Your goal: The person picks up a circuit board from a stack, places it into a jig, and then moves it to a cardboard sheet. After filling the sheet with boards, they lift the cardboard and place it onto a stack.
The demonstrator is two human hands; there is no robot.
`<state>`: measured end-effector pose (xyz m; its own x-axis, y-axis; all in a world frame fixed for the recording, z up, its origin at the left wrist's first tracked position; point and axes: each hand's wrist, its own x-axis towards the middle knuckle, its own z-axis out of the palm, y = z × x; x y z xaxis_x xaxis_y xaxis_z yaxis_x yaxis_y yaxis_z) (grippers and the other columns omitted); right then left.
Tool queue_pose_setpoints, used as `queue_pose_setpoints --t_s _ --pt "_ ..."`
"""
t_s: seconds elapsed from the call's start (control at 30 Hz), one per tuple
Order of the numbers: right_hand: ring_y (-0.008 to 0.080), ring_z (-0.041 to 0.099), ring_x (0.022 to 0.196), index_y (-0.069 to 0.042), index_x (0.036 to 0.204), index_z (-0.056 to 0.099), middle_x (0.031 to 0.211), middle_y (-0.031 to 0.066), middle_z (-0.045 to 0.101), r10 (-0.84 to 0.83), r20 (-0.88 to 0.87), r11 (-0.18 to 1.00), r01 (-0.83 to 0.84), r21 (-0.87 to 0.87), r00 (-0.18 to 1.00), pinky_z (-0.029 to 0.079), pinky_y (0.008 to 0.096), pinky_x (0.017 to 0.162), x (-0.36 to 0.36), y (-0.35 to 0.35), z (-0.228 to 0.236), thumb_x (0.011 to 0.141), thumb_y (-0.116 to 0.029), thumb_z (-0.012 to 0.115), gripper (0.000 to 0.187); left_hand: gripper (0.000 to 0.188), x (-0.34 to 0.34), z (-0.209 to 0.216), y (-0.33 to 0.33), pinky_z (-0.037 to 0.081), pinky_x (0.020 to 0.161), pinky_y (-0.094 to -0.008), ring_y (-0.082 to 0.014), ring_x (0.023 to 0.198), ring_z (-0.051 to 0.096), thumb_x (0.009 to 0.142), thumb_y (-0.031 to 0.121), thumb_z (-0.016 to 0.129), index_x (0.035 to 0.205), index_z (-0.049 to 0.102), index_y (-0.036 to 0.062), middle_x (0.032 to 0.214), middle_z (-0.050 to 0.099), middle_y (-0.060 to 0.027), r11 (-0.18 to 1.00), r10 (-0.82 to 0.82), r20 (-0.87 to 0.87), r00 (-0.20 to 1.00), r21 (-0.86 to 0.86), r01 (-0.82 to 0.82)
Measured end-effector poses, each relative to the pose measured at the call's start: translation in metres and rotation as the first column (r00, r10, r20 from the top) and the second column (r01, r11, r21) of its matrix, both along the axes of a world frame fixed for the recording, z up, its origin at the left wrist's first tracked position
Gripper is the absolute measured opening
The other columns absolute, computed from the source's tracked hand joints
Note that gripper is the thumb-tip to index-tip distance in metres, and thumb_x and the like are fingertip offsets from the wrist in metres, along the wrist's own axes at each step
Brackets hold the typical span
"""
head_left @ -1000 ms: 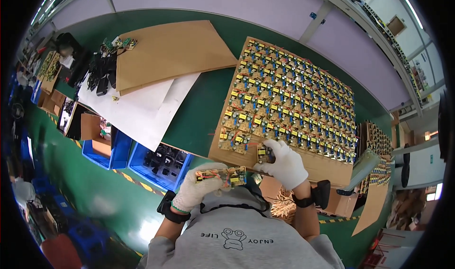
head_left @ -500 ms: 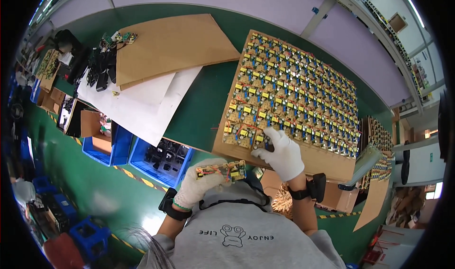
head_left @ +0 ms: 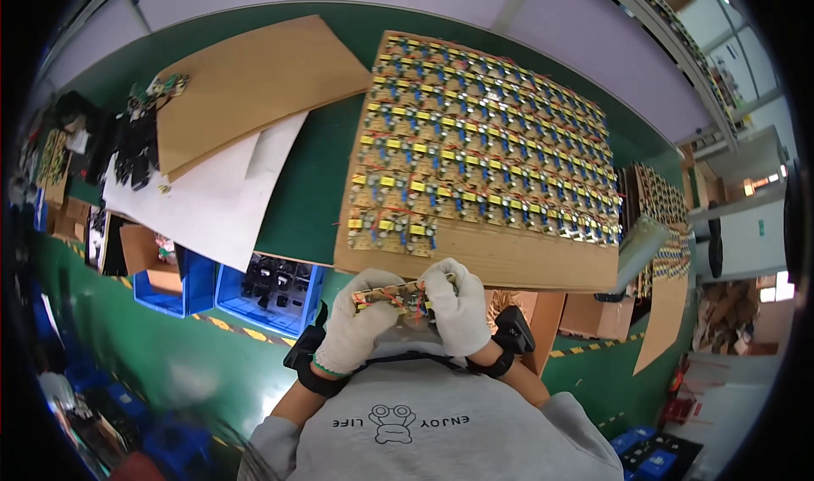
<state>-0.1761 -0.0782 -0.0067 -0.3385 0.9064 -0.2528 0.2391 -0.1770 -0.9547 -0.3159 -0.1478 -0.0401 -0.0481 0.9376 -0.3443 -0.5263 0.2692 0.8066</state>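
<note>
My left hand (head_left: 360, 324), in a white knit glove, is closed around a small bundle of circuit boards (head_left: 388, 297) with yellow parts and red wires, held in front of my chest. Gloved too, my right hand (head_left: 460, 311) pinches the bundle's right end, its fingertips partly hidden. Just beyond my hands, rows of similar circuit boards (head_left: 487, 142) cover most of a brown cardboard sheet (head_left: 526, 256). The nearest row is short and stops at the left, with bare cardboard beside it.
On the green table (head_left: 301, 176), more cardboard (head_left: 254, 87) and white sheets (head_left: 191, 205) lie left, beside black adapters (head_left: 136, 146). Below the edge stand blue bins (head_left: 225, 299), one holding black parts. At right, further boards (head_left: 661, 197) and a loose cardboard piece (head_left: 661, 320) show.
My right hand has left the near row of boards on the cardboard and come back to the bundle in my left hand. The view has shifted, so the table appears further left.
</note>
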Motion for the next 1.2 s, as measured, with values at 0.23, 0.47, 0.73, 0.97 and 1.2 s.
queue_pose_setpoints --t_s 0.23,0.47,0.73,0.97,1.2 --pt "0.0111 0.051 0.049 -0.005 0.07 0.055 0.055 0.0033 0.051 -0.074 -0.577 0.918 -0.171 -0.358 0.813 0.039 0.0236 0.048 0.027 0.014 -0.022 0.101 -0.05 0.028 0.061 0.052 0.014 -0.016 0.008 0.052 0.057 -0.0295 -0.0185 0.079 0.063 0.087 0.053 0.058 0.104 0.048 0.0046 0.091 0.06 -0.0084 0.996 0.033 -0.075 0.997 0.079 -0.027" --pt "0.0323 0.059 0.079 0.004 0.101 0.057 0.094 0.0178 0.058 -0.272 0.612 0.788 -0.193 0.584 0.743 0.048 0.0422 0.071 0.031 0.044 -0.032 0.08 -0.029 0.072 0.042 0.041 0.007 -0.006 0.009 0.053 0.053 -0.0317 -0.0223 0.071 0.065 0.086 0.041 0.062 0.101 0.048 0.0048 0.087 0.059 -0.0113 0.999 -0.004 0.147 0.989 -0.04 0.01" --pt "0.0331 0.058 0.088 -0.01 0.118 0.054 0.098 0.0157 0.056 0.065 0.714 0.828 -0.437 0.351 0.697 0.05 0.039 0.076 0.059 0.066 -0.012 0.058 -0.031 0.087 0.072 0.027 0.003 -0.015 0.004 0.056 0.058 -0.0341 -0.0232 0.075 0.065 0.083 0.022 0.054 0.101 0.051 0.0016 0.093 0.063 -0.0145 1.0 0.009 0.16 0.987 -0.019 -0.006" --pt "0.0291 0.058 0.081 -0.011 0.111 0.056 0.093 0.0125 0.056 0.209 0.635 0.74 -0.545 0.395 0.744 0.049 0.0387 0.07 0.052 0.072 -0.024 0.06 -0.028 0.086 0.062 0.026 0.001 -0.021 0.005 0.055 0.054 -0.0287 -0.0213 0.077 0.066 0.083 0.017 0.05 0.104 0.053 0.0014 0.096 0.065 -0.0151 1.0 -0.024 -0.056 0.998 -0.005 0.024" --pt "0.0297 0.057 0.076 -0.008 0.107 0.058 0.09 0.0114 0.057 0.008 0.562 0.716 -0.397 0.574 0.827 0.047 0.0386 0.068 0.037 0.069 -0.017 0.066 -0.027 0.082 0.051 0.036 0.014 -0.014 0.005 0.054 0.054 -0.0282 -0.0211 0.078 0.066 0.094 0.035 0.052 0.113 0.045 0.0048 0.1 0.062 -0.014 0.994 0.087 0.171 0.981 0.056 -0.097"
